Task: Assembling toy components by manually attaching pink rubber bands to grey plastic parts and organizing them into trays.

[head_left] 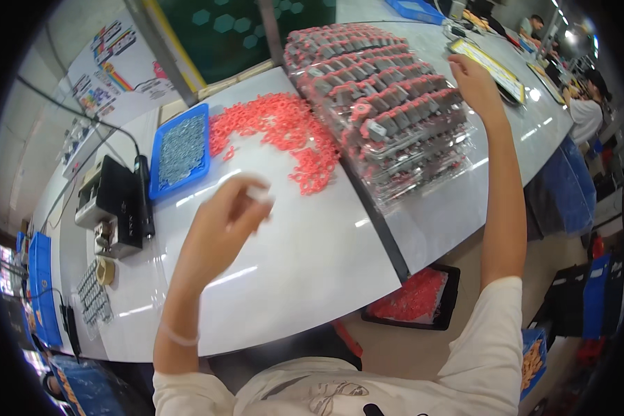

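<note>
My left hand [223, 225] hovers over the white table [305, 256], its thumb and fingers apart and slightly blurred, with nothing visible between them. Beyond it lies a loose pile of red-pink ring-shaped plastic pieces [277, 125]. My right hand [477, 84] is stretched out beside the far right part of a stack of clear plastic trays [388, 128] filled with rows of grey and red parts. Its fingers are curled together; whether they grip anything is too small to make out. Left of the pile, a blue tray [206, 149] holds many small grey metal pieces.
A black electric screwdriver [143, 197] stands by a black boxy machine [118, 208], with a tape roll [105, 271] nearby. A dark strip [374, 208] divides the tabletops. Below the edge sits a black bin [453, 298] of red pieces. Other people [588, 111] work at the far right.
</note>
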